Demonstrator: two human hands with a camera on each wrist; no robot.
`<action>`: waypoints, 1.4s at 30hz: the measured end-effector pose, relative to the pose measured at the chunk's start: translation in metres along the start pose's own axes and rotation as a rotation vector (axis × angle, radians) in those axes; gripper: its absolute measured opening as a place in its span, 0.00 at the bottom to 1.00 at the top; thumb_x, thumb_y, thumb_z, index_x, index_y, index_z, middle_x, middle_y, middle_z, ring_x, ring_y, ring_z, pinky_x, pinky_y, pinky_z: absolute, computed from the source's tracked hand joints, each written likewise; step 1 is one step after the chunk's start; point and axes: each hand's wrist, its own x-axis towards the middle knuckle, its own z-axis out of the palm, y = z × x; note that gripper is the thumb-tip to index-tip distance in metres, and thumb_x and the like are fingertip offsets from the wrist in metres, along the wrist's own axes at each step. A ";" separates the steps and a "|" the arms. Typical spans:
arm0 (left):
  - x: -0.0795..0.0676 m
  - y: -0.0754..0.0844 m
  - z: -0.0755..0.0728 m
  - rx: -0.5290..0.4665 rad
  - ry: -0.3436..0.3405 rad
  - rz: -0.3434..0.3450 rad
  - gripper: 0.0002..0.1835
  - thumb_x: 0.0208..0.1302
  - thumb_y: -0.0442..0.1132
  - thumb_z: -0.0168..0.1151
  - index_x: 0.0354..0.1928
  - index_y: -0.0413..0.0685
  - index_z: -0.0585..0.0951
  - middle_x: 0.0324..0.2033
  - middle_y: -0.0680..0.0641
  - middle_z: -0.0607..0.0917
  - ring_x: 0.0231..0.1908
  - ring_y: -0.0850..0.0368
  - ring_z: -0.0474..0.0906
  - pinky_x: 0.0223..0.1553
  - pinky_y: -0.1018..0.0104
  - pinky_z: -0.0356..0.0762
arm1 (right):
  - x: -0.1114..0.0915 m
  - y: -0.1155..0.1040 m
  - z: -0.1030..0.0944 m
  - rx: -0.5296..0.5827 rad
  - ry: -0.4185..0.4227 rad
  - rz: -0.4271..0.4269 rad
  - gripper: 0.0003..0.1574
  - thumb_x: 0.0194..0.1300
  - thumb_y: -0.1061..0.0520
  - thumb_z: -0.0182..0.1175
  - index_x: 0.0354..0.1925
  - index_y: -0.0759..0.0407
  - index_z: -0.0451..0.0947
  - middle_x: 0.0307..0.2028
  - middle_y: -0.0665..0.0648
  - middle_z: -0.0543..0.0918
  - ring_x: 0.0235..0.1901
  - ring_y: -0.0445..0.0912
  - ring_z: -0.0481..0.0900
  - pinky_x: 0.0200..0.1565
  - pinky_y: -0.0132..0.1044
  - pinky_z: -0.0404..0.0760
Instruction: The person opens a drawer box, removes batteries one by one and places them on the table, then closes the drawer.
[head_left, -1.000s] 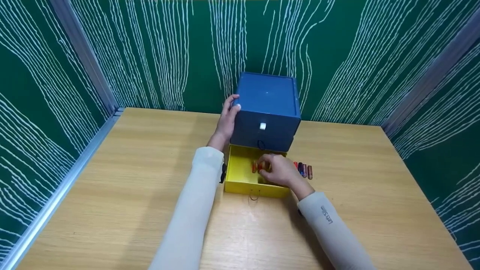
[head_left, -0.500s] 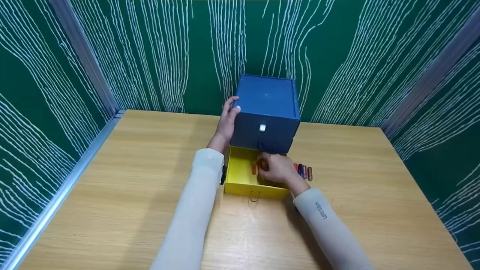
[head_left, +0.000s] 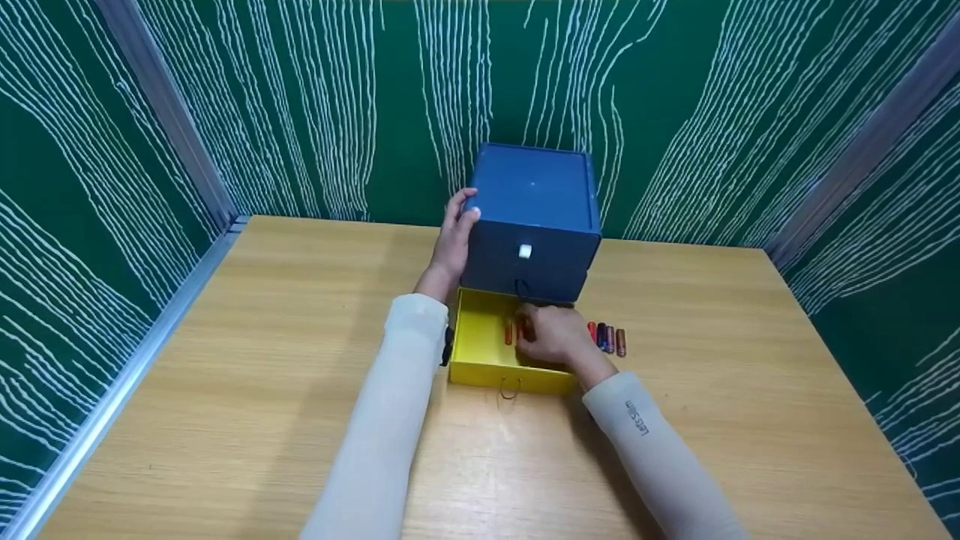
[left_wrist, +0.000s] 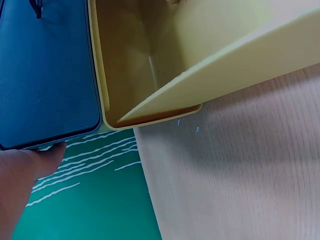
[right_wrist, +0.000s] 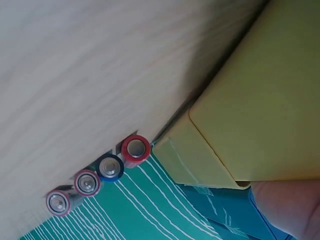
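A blue drawer unit (head_left: pixel 534 184) stands at the back of the table, its lower yellow drawer (head_left: pixel 476 349) pulled out. My left hand (head_left: pixel 452 244) rests along the unit's left side, fingers near the top edge; in the left wrist view part of that hand (left_wrist: pixel 30 172) lies against the unit's side. My right hand (head_left: pixel 556 334) reaches into the drawer with curled fingers, pinching an orange-red battery (head_left: pixel 518 332) at the fingertips, mostly hidden. Left of it inside the drawer lies another orange-red battery (head_left: pixel 508 332). The palm covers the drawer's right part.
Several batteries lie side by side on the table right of the drawer, among them a red battery (right_wrist: pixel 135 148) and a dark blue battery (right_wrist: pixel 110 167). The upper drawer, with a white knob (head_left: pixel 525 251), is closed. Green walls (head_left: pixel 397 112) with white lines enclose the wooden table (head_left: pixel 300 337).
My right hand has shifted slightly within the drawer, its fingers closing in more tightly, and the forearm has swung a little to the left. The left hand stays on the unit.
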 end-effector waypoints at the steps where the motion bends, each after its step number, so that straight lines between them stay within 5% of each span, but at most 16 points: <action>1: 0.001 -0.001 0.000 0.003 0.000 0.007 0.20 0.62 0.55 0.42 0.56 0.74 0.59 0.63 0.57 0.54 0.59 0.55 0.55 0.59 0.48 0.50 | 0.000 0.000 0.000 -0.009 -0.006 0.006 0.28 0.47 0.42 0.59 0.47 0.50 0.73 0.20 0.48 0.73 0.22 0.46 0.69 0.23 0.36 0.64; 17: -0.017 0.025 0.003 0.027 -0.010 -0.004 0.22 0.64 0.49 0.39 0.61 0.62 0.57 0.64 0.52 0.55 0.60 0.54 0.55 0.61 0.50 0.48 | 0.000 0.000 0.000 -0.052 -0.032 0.022 0.22 0.43 0.42 0.60 0.36 0.51 0.70 0.20 0.50 0.72 0.21 0.46 0.69 0.23 0.37 0.64; 34: -0.001 -0.003 0.001 0.024 0.015 -0.002 0.22 0.62 0.56 0.41 0.59 0.70 0.58 0.63 0.58 0.55 0.59 0.57 0.56 0.60 0.49 0.49 | -0.001 0.000 0.003 0.017 -0.056 0.055 0.22 0.44 0.43 0.62 0.36 0.50 0.71 0.22 0.49 0.73 0.23 0.47 0.70 0.25 0.36 0.66; 42: -0.013 0.018 0.002 0.024 0.001 0.005 0.21 0.65 0.48 0.39 0.60 0.63 0.58 0.65 0.53 0.54 0.61 0.54 0.54 0.61 0.50 0.49 | 0.000 -0.001 0.001 0.046 -0.017 0.051 0.25 0.38 0.43 0.64 0.36 0.50 0.73 0.22 0.48 0.72 0.24 0.46 0.69 0.25 0.36 0.65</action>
